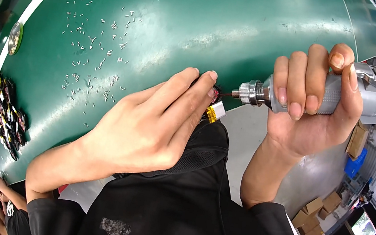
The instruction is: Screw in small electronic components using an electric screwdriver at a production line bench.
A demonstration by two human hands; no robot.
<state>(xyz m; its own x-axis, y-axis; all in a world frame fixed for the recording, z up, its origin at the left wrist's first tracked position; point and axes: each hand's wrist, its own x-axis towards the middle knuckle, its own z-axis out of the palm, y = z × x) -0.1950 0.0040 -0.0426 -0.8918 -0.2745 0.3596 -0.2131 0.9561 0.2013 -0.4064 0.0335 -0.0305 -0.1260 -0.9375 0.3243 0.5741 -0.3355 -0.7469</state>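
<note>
A person's bare left hand [141, 120] is resting at the near edge of a glossy green table [241, 23], its fingers gripping a small electronic assembly with a red part and a silver-and-yellow block [217, 109]. On the right, the bare right hand [308, 121] is wrapping its fingers around a thick grey cylindrical power screwdriver [331, 96], whose bit is pointing left at the assembly; contact is impossible to tell. Tiny silvery screw-like pieces [92, 40] are lying scattered on the left, and a heap of dark parts [4, 109] is sitting farther left.
</note>
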